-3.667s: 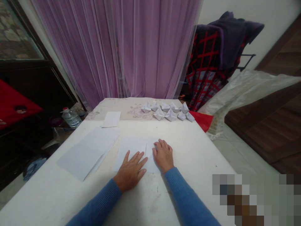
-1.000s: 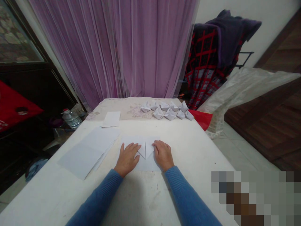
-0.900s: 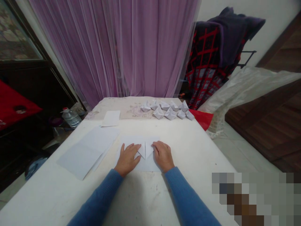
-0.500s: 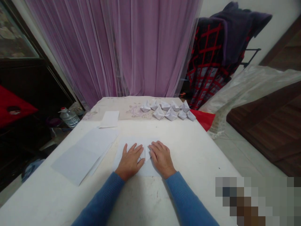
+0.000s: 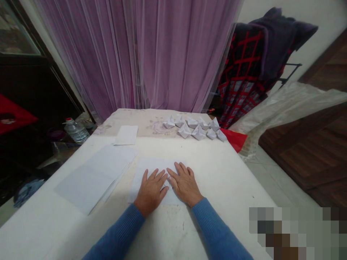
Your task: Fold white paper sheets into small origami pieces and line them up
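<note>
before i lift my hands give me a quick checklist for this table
1. Left hand flat on the white sheet: ok
2. Right hand flat on the same sheet: ok
3. Centre fold lying straight: cannot tell, the hands cover most of it
4. Stack of paper apart from the sheet: ok
5. Folded paper pieces at the far end, away from the hands: ok

One left hand (image 5: 150, 191), one right hand (image 5: 185, 184), one paper sheet (image 5: 151, 169) beneath them, one paper stack (image 5: 92, 177) leftward, one loose sheet (image 5: 126, 135) and nine folded paper shapes (image 5: 198, 133) ahead
</note>
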`<action>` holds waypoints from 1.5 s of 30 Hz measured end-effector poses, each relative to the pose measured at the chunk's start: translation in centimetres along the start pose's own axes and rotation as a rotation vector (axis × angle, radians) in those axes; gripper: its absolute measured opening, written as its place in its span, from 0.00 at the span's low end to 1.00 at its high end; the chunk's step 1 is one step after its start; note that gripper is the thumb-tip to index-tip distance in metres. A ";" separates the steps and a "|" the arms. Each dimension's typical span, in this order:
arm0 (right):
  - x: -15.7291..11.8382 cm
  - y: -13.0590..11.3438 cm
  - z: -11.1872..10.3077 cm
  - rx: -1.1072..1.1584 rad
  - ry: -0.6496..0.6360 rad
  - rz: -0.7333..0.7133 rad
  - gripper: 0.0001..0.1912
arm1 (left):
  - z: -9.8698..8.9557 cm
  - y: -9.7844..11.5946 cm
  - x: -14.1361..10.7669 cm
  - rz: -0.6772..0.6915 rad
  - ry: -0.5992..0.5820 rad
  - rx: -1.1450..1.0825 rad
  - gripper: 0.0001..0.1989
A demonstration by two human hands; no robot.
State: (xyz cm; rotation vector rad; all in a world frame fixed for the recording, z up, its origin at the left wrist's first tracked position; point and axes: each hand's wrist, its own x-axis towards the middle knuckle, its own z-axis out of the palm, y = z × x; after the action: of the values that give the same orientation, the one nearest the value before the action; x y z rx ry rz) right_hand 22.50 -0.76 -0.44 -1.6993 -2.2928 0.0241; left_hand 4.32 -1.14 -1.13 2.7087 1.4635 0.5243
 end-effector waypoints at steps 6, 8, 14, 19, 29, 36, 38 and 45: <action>0.2 -0.2 0.1 -0.001 -0.009 0.026 0.21 | 0.5 0.1 -0.1 -0.024 0.027 -0.033 0.21; 0.1 -0.2 0.2 0.011 0.000 0.031 0.20 | 0.5 0.1 -0.1 -0.024 0.040 -0.042 0.20; -0.2 -0.2 0.3 0.071 0.078 0.000 0.16 | -0.4 0.3 0.0 -0.033 0.036 -0.057 0.17; -0.1 -0.3 0.2 0.065 0.080 0.039 0.17 | -1.4 0.8 0.3 -0.084 0.049 -0.048 0.11; 0.4 -0.4 0.5 0.011 0.016 0.088 0.19 | -1.8 1.2 0.4 -0.093 0.055 -0.093 0.08; 0.1 -0.3 0.2 0.030 0.032 0.057 0.20 | -1.5 1.2 0.3 -0.114 0.071 -0.119 0.07; 0.1 -0.3 0.2 0.031 0.026 0.060 0.19 | -1.5 1.1 0.3 -0.107 0.076 -0.125 0.07; 0.2 -0.4 0.1 0.023 0.023 0.053 0.18 | -1.2 0.8 0.2 -0.103 0.097 -0.122 0.07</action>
State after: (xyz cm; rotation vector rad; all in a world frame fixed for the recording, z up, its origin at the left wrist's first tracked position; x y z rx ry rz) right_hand 22.06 -0.72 -0.39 -1.7400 -2.2220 0.0419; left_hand 4.75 -1.57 0.19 2.5330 1.5278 0.7231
